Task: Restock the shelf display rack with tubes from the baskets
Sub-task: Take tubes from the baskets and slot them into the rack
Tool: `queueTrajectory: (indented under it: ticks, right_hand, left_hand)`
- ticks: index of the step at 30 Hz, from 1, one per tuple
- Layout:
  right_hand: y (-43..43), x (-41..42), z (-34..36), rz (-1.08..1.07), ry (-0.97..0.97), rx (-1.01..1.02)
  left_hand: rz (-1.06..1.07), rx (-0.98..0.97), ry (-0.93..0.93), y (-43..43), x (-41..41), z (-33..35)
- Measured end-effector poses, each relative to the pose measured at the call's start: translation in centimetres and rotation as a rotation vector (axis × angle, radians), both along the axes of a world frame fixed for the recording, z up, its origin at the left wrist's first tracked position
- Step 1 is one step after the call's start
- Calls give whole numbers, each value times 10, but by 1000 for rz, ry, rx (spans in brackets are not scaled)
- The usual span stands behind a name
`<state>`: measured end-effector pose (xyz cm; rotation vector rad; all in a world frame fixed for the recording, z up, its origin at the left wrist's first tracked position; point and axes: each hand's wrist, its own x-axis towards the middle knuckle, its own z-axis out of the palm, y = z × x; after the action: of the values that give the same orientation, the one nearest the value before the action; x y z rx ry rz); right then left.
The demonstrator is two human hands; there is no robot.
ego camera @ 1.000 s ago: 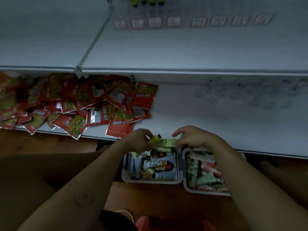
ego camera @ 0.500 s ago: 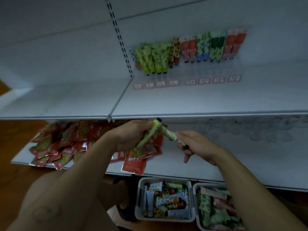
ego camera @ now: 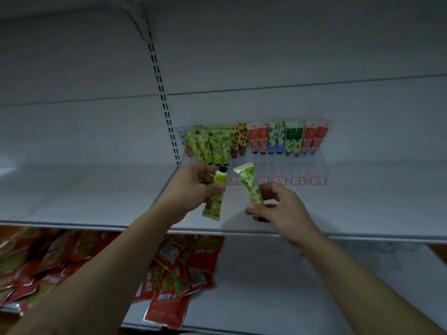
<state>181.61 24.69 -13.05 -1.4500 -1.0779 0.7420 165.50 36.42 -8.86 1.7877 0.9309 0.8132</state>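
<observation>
My left hand [ego camera: 193,187] grips a yellow-green tube [ego camera: 216,197] with its black cap up. My right hand [ego camera: 275,209] pinches a second green patterned tube [ego camera: 250,186] near its cap end, crimped end up. Both hands are raised over the white middle shelf [ego camera: 96,197], just in front of the clear display rack [ego camera: 285,165]. Several tubes stand in the rack's back row: green ones [ego camera: 212,147] at the left, then brown, red, blue-green, dark green and red. The rack's front rows show no tubes. The baskets are out of view.
A pile of red snack packets [ego camera: 169,269] lies on the lower shelf at the left. A slotted upright [ego camera: 160,93] runs down the back wall left of the rack. Price labels [ego camera: 297,181] line the rack's front edge.
Both hands rose from the baskets to the middle shelf, each carrying a tube. The tubes, touching half a second ago, are now apart. The view tilted up and the baskets left the frame.
</observation>
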Motion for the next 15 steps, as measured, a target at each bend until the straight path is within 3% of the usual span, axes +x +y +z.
queueTrajectory:
  ticks: [6, 9, 12, 15]
  right_hand:
    - [38, 22, 35, 74, 74, -77]
    - [53, 30, 43, 106, -35, -99]
    - [71, 37, 46, 108, -16, -134]
    - [93, 43, 47, 80, -156, -88]
  left_hand:
    - [73, 34, -129, 40, 17, 13]
    - [126, 20, -220, 59, 19, 7]
    - [200, -47, -289, 79, 19, -1]
    - [233, -62, -372, 98, 18, -1]
